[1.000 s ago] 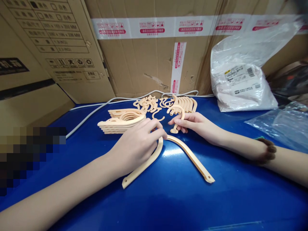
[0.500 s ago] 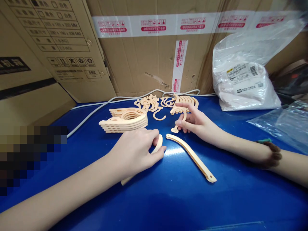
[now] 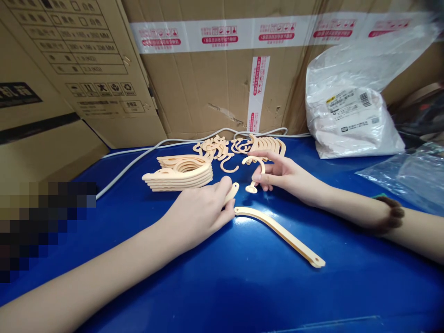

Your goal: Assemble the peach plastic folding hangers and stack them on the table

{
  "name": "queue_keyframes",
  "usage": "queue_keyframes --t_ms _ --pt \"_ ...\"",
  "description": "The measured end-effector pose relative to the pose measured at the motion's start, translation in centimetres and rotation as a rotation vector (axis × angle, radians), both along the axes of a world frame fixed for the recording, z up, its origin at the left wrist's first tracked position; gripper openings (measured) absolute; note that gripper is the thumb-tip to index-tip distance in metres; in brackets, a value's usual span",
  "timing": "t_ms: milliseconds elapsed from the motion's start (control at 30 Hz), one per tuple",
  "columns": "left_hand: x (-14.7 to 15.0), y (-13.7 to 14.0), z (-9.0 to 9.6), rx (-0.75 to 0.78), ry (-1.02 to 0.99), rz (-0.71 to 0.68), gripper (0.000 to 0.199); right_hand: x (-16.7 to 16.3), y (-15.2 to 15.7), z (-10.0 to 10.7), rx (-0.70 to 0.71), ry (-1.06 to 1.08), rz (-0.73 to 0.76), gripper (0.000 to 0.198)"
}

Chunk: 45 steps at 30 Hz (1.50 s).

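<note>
My left hand (image 3: 204, 206) is closed round a cream plastic hanger arm (image 3: 231, 193); only its holed end sticks out past the fingers. In my right hand (image 3: 277, 171) a cream hanger hook (image 3: 262, 170) is pinched between thumb and fingers, its flat round foot pointing down. The hook and the held arm are close but apart. Below them a second hanger arm (image 3: 280, 232) lies on the blue table (image 3: 222, 296), its near-hand end by my left thumb. Behind my left hand stands a stack of folded hangers (image 3: 178, 178).
Loose hooks (image 3: 213, 148) lie in a pile at the back, with one single hook (image 3: 229, 166) in front. A row of curved arms (image 3: 272, 145) sits behind my right hand. A white cable (image 3: 138, 159), cardboard boxes (image 3: 208, 88) and a plastic bag (image 3: 354, 120) border the table.
My left hand has lifted and turned the hanger arm so its holed end points toward the hook. The hook has tilted into clearer view. The loose arm has shifted slightly toward me.
</note>
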<state>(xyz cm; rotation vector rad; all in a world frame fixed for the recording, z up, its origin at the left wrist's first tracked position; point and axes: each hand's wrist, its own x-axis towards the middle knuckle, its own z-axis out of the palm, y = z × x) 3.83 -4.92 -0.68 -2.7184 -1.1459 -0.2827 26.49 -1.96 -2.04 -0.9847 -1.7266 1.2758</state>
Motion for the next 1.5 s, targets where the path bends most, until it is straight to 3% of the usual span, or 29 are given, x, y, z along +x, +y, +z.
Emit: queue_keyframes --t_ms 267,833,1500 --pt "-0.2 -0.1 0.2 -0.156 -0.042 -0.014 0.015 0.2 0.3 0.0 -0.147 0.133 0.021 0.066" --pt "-0.3 0.0 -0.6 0.113 -0.112 -0.215 0.029 0.7 0.4 -0.1 -0.148 0.187 0.065 0.061" --pt "-0.3 0.1 -0.9 0.215 -0.128 -0.319 0.035 0.4 0.0 0.1 -0.096 0.121 0.107 0.051"
